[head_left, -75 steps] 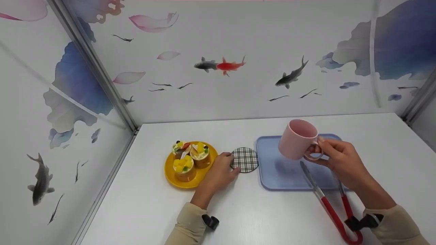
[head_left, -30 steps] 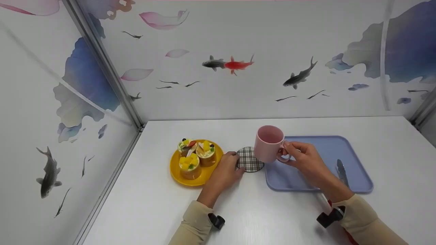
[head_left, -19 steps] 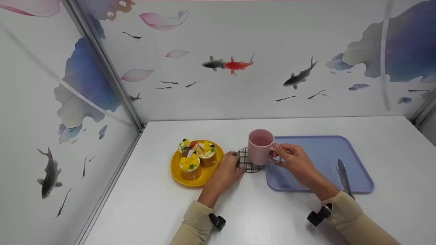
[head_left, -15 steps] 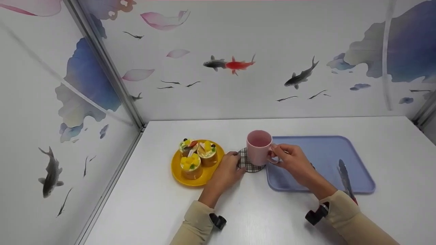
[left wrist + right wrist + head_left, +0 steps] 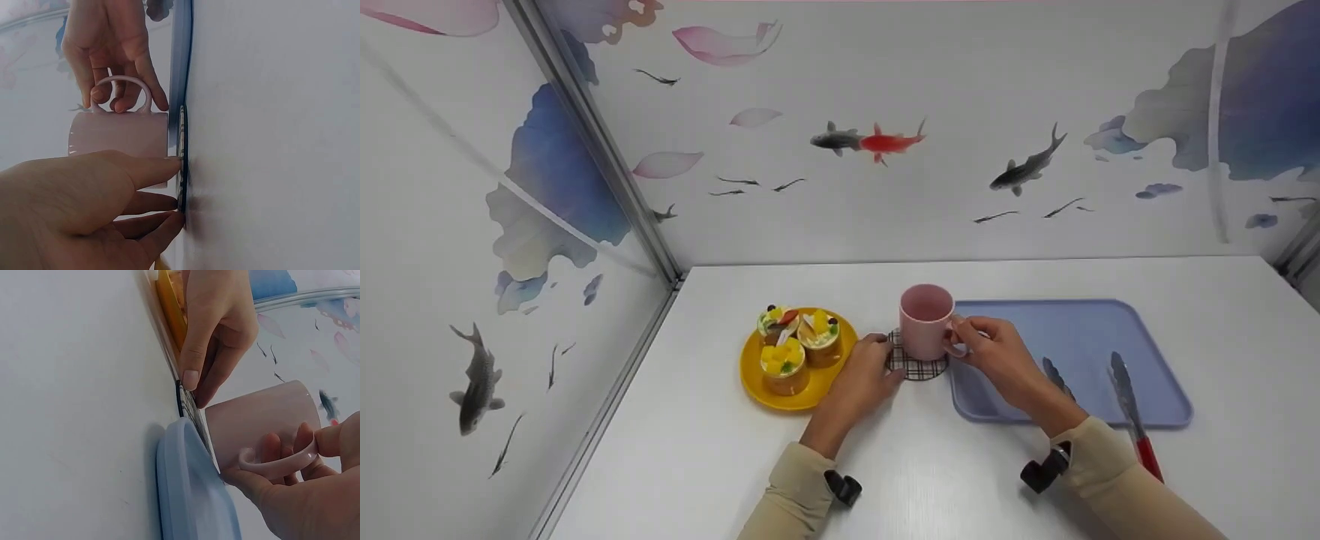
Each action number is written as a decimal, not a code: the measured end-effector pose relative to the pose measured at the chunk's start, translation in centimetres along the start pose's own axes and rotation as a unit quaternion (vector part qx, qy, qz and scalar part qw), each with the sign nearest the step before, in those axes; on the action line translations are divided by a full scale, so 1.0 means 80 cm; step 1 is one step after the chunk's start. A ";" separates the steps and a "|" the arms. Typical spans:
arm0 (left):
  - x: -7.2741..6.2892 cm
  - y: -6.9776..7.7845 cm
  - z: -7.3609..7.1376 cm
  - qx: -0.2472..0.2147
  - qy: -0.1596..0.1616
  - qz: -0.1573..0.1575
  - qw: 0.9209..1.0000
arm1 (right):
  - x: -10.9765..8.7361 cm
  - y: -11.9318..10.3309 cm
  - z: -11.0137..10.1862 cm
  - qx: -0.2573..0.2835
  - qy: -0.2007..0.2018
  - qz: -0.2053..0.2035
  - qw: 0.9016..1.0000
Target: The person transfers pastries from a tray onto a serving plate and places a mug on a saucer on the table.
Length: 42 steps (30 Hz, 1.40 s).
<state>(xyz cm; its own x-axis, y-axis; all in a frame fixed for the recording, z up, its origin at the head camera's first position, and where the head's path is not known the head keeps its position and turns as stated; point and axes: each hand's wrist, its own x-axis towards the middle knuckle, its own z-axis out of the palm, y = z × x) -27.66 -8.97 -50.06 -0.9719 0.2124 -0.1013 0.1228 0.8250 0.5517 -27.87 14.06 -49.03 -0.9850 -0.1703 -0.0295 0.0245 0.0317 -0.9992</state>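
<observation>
My right hand (image 5: pixel 997 356) grips the handle of a pink mug (image 5: pixel 926 322), which is upright over a round plaid coaster (image 5: pixel 919 369). In the left wrist view a thin gap shows between the mug's base (image 5: pixel 167 132) and the coaster (image 5: pixel 181 135). The thumb and fingers of my left hand (image 5: pixel 861 382) hold the coaster by its left edge; in the right wrist view the left thumb (image 5: pixel 191 379) sits right at its rim. The coaster lies flat on the white table, between a yellow plate (image 5: pixel 810 401) and a blue tray (image 5: pixel 1080 322).
Several dessert cups (image 5: pixel 785 367) topped with fruit and cream stand on the yellow plate. Tongs with red handles (image 5: pixel 1147 457) lie with their metal tips on the tray, partly hidden under the right forearm. Patterned walls (image 5: pixel 765 225) rise behind and at the left.
The right hand has carried the mug leftward from above the tray to above the coaster, uncovering more of the tray. The left hand has stayed at the coaster's edge. The view has shifted slightly.
</observation>
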 end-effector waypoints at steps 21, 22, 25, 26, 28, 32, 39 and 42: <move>0.000 -0.001 0.000 -0.005 0.005 0.020 1.000 | -0.002 0.002 0.018 -0.036 0.014 -0.013 0.999; 0.000 -0.001 0.000 -0.005 0.005 0.021 1.000 | -0.003 0.002 0.019 -0.032 0.014 -0.012 0.999; 0.000 -0.001 0.000 -0.007 0.005 0.019 1.000 | -0.003 0.000 0.020 -0.034 0.015 -0.010 0.999; 0.000 -0.001 0.000 -0.007 0.005 0.019 1.000 | -0.003 -0.001 0.021 -0.040 0.018 -0.009 0.999; 0.000 -0.001 0.000 -0.006 0.006 0.020 1.000 | -0.004 -0.002 0.023 -0.059 0.024 -0.012 0.998; 0.001 0.000 0.001 -0.007 0.004 0.021 1.000 | -0.005 -0.004 0.024 -0.101 0.038 -0.012 0.994; 0.003 0.001 0.001 -0.004 0.011 0.018 1.000 | -0.007 -0.001 0.016 -0.101 0.020 0.019 0.994; 0.004 0.000 0.001 -0.003 0.015 0.022 1.000 | -0.006 0.000 0.015 -0.092 0.013 0.022 0.995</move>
<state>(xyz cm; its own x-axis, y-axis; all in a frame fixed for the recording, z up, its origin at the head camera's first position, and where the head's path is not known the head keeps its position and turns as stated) -27.98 -8.87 -50.17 -0.9711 0.2330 -0.0520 0.1647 0.8116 0.5605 -27.16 12.99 -49.08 -0.9877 -0.1398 -0.0698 0.0380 0.2184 -0.9751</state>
